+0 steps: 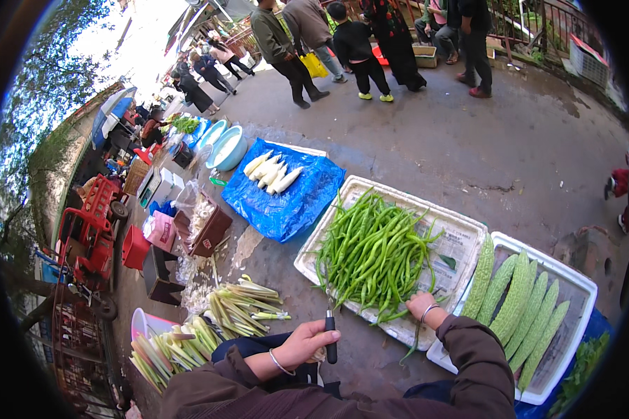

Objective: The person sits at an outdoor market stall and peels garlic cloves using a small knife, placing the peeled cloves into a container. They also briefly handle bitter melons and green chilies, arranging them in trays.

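Observation:
My left hand [306, 343], with a silver bangle at its wrist, grips the black handle of a tool [330, 335]; its thin metal end points away from me, its exact kind unclear. My right hand [424, 308], also with a bangle, is at the near edge of a pile of long green peppers [377, 251], its fingers closed at a pepper; a darker, limp one [415, 335] hangs below it. The peppers lie on newspaper in a white foam tray [472, 235]. Something pale shows under my left hand, mostly hidden.
Bitter melons [513, 298] fill a foam tray [582, 314] at the right. Peeled white stalks [272, 174] lie on a blue plastic sheet [288, 214]. Unpeeled stalks [243, 306], a brown crate [209, 241] and a red cart [91, 235] are at the left. People [288, 47] stand beyond.

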A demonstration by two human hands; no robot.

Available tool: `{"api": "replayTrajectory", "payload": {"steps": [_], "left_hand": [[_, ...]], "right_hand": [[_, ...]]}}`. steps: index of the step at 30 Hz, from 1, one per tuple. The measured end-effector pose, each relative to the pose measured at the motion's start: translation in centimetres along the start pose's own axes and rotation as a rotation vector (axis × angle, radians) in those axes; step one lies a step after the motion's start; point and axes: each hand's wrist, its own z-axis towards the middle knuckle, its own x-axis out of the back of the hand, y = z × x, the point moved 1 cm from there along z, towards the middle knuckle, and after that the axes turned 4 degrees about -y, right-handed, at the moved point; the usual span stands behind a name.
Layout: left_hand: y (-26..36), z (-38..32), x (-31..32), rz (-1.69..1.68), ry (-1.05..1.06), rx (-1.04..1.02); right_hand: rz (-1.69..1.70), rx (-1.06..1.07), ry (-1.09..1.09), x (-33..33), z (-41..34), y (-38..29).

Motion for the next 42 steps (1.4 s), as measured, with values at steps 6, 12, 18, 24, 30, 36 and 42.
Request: {"api": "replayTrajectory", "payload": {"steps": [6, 12, 18, 24, 30, 36, 42], "left_hand": [[0.6, -0.4, 0.1, -0.074, 0.000, 0.032], [0.7, -1.1, 0.1, -0.067, -0.040, -0.009], [1.2, -2.0, 0.7, 0.061, -0.043, -0.070], [0.9, -2.7, 1.4, 0.057, -0.013, -0.084], [0.7, -3.4, 1.2, 0.014, -0.032, -0.061], [0.8, -4.0, 1.0, 0.018, -0.062, -0.044], [0.8, -3.9, 1.0, -0.019, -0.054, -0.059]], "right_hand": [[0.008, 0.086, 0.003, 7.0, 0.0, -0.6], [0.010, 0.168, 0.088, 11.6, 2.3, 0.5], [-0.082, 0.076, 0.105, 14.1, 2.5, 0.3], [-0.034, 0.043, 0.476, 22.1, 5.7, -1.2], [-0.040, -0.033, 0.809, 19.9, 14.9, -3.6], [-0.006, -0.104, 0.676, 11.9, 17.2, -3.6], [-0.143, -0.013, 0.639, 13.3, 14.2, -0.1]]}}
